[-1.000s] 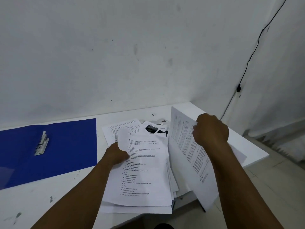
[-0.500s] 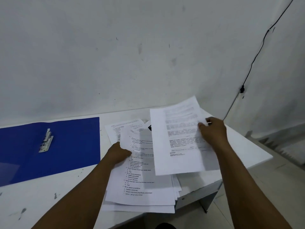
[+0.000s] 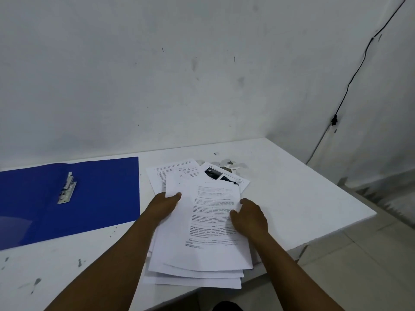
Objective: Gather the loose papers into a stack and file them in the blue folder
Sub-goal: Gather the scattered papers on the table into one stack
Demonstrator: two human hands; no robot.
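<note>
Hands [image 3: 165,207] [image 3: 249,217] flank paper stack [image 3: 202,243]; blue folder [image 3: 107,198] leftward.

Both hands grip the paper stack [image 3: 202,239] on the white table [image 3: 303,194]: the left hand [image 3: 165,206] at its left edge, the right hand [image 3: 249,217] at its right edge. Left of the stack lies the open blue folder [image 3: 101,198], its metal clip [image 3: 67,190] exposed; two loose sheets [image 3: 175,173] fan out beyond the stack.

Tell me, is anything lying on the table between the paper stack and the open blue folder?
Nothing visible. Only bare white table separates the paper stack, held by the left hand and right hand, from the blue folder; its metal clip sits mid-folder.
</note>
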